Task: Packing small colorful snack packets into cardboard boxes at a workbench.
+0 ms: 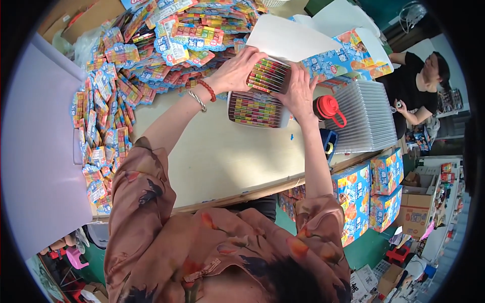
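Note:
A white-walled open box (286,119) stands on the table before me, its white lid flap (288,38) folded up at the far side. Its near part holds a tight row of thin, colourful packets (255,108) on edge. Beyond that row, a second bundle of packets (268,74) is gripped between both hands. My left hand (236,70) closes on the bundle's left end, fingers over the far edge. At its right end, my right hand (299,93) presses with bent fingers, thumb along the near side. Whether the bundle rests on the box bottom is hidden.
Loose colourful packets (197,38) heap along the table's far and left sides. Right of the box are a red-capped bottle (328,107), a tape dispenser (329,144) and a stack of clear plastic trays (361,118). Printed blue cartons (353,202) stand below; another person (422,86) works at right.

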Available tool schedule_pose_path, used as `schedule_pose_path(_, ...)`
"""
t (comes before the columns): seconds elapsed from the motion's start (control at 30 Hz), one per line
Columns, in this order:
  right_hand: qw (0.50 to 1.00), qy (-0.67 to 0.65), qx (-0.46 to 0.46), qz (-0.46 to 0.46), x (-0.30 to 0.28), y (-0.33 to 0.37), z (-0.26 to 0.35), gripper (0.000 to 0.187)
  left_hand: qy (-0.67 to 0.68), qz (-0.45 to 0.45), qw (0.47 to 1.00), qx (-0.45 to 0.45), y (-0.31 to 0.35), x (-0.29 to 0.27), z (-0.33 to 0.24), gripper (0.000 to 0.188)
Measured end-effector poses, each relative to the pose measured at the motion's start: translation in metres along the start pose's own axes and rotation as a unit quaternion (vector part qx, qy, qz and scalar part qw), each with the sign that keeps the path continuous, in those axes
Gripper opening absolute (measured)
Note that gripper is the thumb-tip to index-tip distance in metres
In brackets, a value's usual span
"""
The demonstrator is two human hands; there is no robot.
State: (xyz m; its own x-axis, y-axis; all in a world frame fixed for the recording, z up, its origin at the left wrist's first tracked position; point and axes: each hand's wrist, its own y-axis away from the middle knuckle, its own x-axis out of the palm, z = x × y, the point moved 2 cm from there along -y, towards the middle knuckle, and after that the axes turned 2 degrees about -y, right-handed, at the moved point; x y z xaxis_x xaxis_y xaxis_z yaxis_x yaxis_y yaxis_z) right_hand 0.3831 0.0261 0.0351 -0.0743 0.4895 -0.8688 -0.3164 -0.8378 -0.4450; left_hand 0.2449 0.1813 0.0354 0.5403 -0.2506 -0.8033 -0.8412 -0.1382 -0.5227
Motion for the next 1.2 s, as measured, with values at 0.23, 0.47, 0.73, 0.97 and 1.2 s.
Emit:
schedule_pose_path(0.23, 0.994, 0.087, -0.053, 0.038, 0.009, -0.004, 0.013, 0.111, -0.064, 0.052, 0.996, -0.039, 0.003, 0.008, 0.004, 0.097)
schedule_pose_path(0.47, 0.977, 0.148, 0.002, 0.151, 0.018, -0.025, 0.012, 0.116, -0.129, 0.079, 0.989, -0.004, 0.010, 0.007, 0.007, 0.110)
schedule_pose_path(0.73, 0.968, 0.156, -0.011, 0.199, 0.033, -0.039, 0.009, 0.106, -0.225, 0.096, 0.969, -0.040, 0.010, 0.016, -0.007, 0.071)
schedule_pose_path(0.97, 0.999, 0.020, -0.035, -0.023, 0.002, 0.001, 0.019, 0.083, -0.227, 0.007, 0.973, -0.048, 0.031, 0.018, 0.001, 0.069)
schedule_pose_path(1.2, 0.974, -0.049, 0.221, 0.023, 0.000, 0.053, 0.022, 0.066, -0.017, -0.035, 0.947, -0.319, 0.070, 0.000, -0.034, 0.032)
